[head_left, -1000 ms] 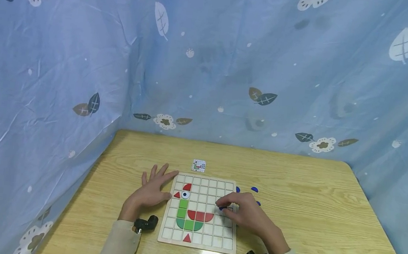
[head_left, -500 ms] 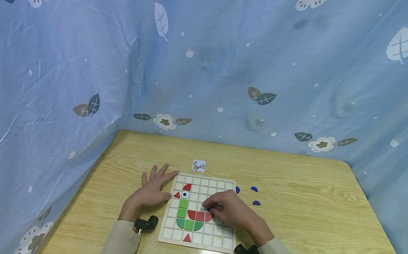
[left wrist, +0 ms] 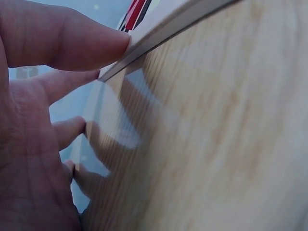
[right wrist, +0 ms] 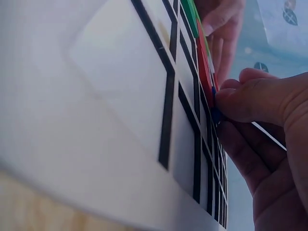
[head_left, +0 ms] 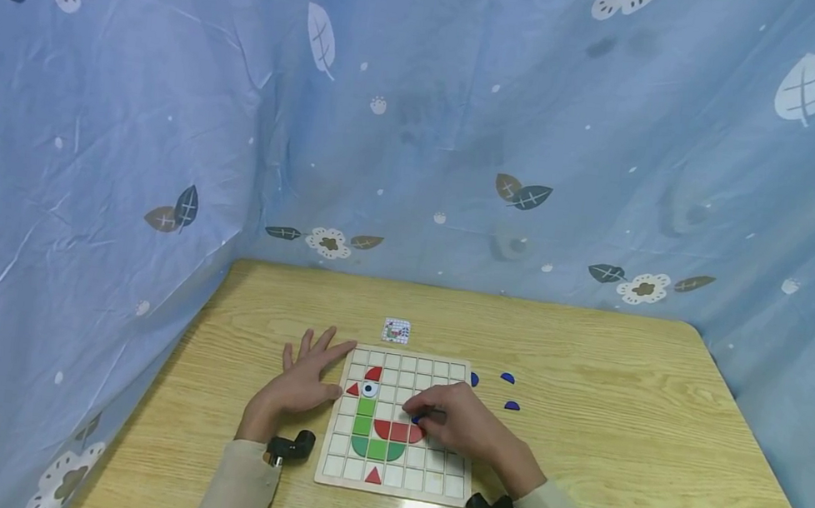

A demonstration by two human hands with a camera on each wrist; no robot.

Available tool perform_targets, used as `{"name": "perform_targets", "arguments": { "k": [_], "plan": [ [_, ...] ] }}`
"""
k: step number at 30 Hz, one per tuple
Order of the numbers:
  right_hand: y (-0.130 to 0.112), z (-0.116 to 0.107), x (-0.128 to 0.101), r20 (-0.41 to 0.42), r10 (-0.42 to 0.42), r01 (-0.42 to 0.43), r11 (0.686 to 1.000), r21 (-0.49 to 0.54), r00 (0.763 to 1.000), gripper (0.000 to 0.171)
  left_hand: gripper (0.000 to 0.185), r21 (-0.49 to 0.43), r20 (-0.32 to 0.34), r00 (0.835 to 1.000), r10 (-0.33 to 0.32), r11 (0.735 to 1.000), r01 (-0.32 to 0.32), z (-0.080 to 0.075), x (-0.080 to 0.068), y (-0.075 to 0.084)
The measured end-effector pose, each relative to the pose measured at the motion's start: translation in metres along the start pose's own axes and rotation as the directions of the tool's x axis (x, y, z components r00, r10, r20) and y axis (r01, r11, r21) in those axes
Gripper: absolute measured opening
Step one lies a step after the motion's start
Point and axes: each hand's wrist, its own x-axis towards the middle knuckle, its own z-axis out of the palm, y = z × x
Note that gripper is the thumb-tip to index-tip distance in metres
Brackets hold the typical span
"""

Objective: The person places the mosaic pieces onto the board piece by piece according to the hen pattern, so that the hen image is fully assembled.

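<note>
My right hand [head_left: 459,427] has slid left, pinching the blue piece [head_left: 419,419] over the grid board [head_left: 437,484] at lower centre; my left hand [head_left: 302,384] stays flat, fingers apart, steadying it.

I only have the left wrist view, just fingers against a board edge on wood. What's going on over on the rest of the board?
Observer: The right hand is over the puzzle board, pinching a small blue piece beside the red pieces.
Operator: Is anything already laid on the board?
Observer: Yes, green pieces form a figure with an eye tile and a red triangle below.
Operator: Any spare pieces off the board?
Observer: Three more blue pieces lie on the table to the board's right.
Operator: And my hand?
Observer: The left hand lies flat, fingers spread, against the board's left edge.
</note>
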Motion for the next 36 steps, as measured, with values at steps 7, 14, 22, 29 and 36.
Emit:
{"name": "perform_targets", "arguments": {
  "k": [7,14,22,29,36],
  "plan": [
    [0.0,0.002,-0.001,-0.029,0.004,-0.004,1.0,-0.009,1.0,0.031,0.084,0.005,0.001,1.0,0.001,1.0,-0.001,0.0,0.0,0.001],
    [-0.003,0.004,-0.003,-0.038,0.03,-0.03,1.0,-0.005,0.999,0.029,0.085,0.0,-0.004,1.0,0.001,1.0,-0.001,0.0,0.0,0.002],
    [-0.003,-0.001,-0.02,-0.172,0.051,-0.052,0.999,-0.006,0.984,0.026,0.084,-0.003,-0.005,1.0,-0.006,1.0,0.006,0.001,0.001,0.003],
    [0.008,-0.014,-0.062,-0.323,0.164,-0.136,0.985,0.106,0.932,0.028,0.085,-0.013,-0.01,1.0,-0.007,1.0,0.006,0.001,-0.001,0.004],
    [0.024,-0.031,-0.108,-0.424,0.306,-0.253,0.951,0.177,0.853,0.03,0.086,0.008,-0.002,1.0,-0.003,1.0,0.003,0.001,0.0,0.0]
  ]
}}
